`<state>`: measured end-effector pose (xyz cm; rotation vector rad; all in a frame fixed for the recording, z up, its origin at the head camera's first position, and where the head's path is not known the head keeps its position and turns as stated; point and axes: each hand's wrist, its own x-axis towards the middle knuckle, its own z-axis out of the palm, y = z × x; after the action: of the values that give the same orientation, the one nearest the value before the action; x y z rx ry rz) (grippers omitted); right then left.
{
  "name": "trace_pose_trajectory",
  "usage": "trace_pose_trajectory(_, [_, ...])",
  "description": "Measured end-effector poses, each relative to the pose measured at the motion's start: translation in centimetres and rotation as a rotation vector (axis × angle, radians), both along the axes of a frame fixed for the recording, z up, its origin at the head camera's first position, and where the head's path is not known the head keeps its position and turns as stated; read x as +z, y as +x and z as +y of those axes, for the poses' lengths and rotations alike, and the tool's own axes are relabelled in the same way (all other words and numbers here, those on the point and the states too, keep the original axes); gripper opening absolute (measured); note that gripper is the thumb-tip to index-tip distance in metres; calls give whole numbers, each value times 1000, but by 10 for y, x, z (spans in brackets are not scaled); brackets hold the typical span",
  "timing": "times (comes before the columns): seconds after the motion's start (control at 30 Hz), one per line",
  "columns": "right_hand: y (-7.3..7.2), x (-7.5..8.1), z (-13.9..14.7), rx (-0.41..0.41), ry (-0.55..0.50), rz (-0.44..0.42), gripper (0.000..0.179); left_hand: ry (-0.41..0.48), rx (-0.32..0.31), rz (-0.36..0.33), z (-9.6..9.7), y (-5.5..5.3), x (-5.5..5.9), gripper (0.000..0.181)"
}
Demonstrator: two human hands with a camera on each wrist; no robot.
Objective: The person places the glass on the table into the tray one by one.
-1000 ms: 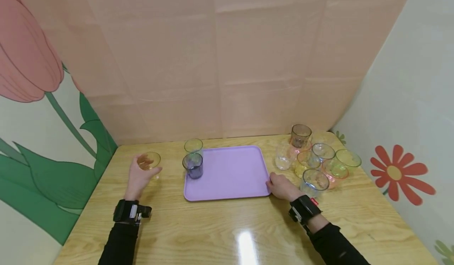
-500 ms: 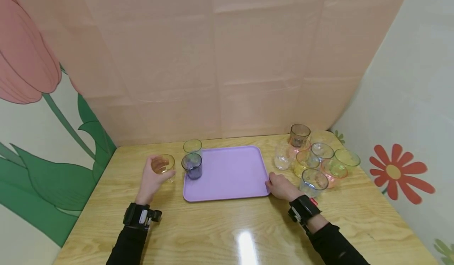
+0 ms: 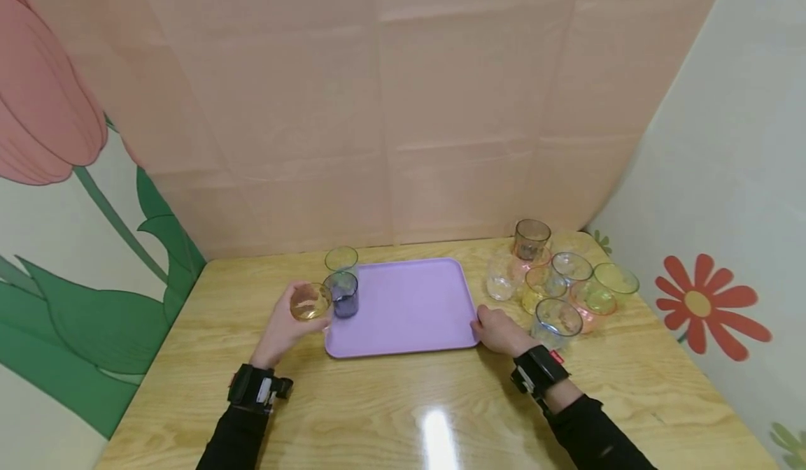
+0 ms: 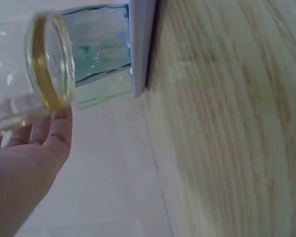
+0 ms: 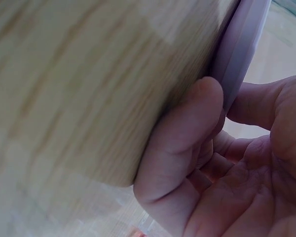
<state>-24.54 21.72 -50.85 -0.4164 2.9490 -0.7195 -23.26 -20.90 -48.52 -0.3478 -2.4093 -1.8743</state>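
My left hand (image 3: 285,325) grips an amber-tinted glass (image 3: 310,302) beside the left edge of the purple tray (image 3: 409,309). In the left wrist view this glass (image 4: 44,64) is raised above the tabletop, its base facing the tray side. On the tray's left side stand a dark grey-blue glass (image 3: 343,296) and, behind it, a pale green glass (image 3: 342,259). My right hand (image 3: 502,331) pinches the tray's right edge near the front corner. In the right wrist view, thumb and curled fingers (image 5: 187,118) meet around the tray rim (image 5: 237,54).
Several tinted glasses crowd the table's right side, among them a clear blue glass (image 3: 557,322) close to my right wrist and a dark glass (image 3: 532,239) stacked at the back. A paper-covered wall (image 3: 390,106) rises behind the wooden table (image 3: 365,414).
My left hand has carried the amber glass rightward and slightly nearer to me, up to the tray's left edge. The right hand and the tray have stayed in place.
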Motion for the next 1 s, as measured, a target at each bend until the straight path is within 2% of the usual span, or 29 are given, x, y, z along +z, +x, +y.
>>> trace_pose_trajectory(0.1, [0, 1, -1, -2, 1, -8, 15, -50, -30, 17, 1, 1, 1, 72])
trace_pose_trajectory(0.37, [-1, -1, 1, 9, 11, 19, 16, -158, -99, -5, 1, 5, 3, 72])
trace_pose_trajectory(0.6, [-1, -3, 1, 6, 10, 15, 16, -297, -112, -44, 5, 5, 2, 72])
trace_pose_trajectory(0.83, [1, -2, 1, 10, -7, 36, 17, -312, -91, -77, 11, 7, 0, 77])
trace_pose_trajectory(1.0, [0, -2, 2, 1, -6, 37, 19, -343, -87, -63, 17, 8, 0, 77])
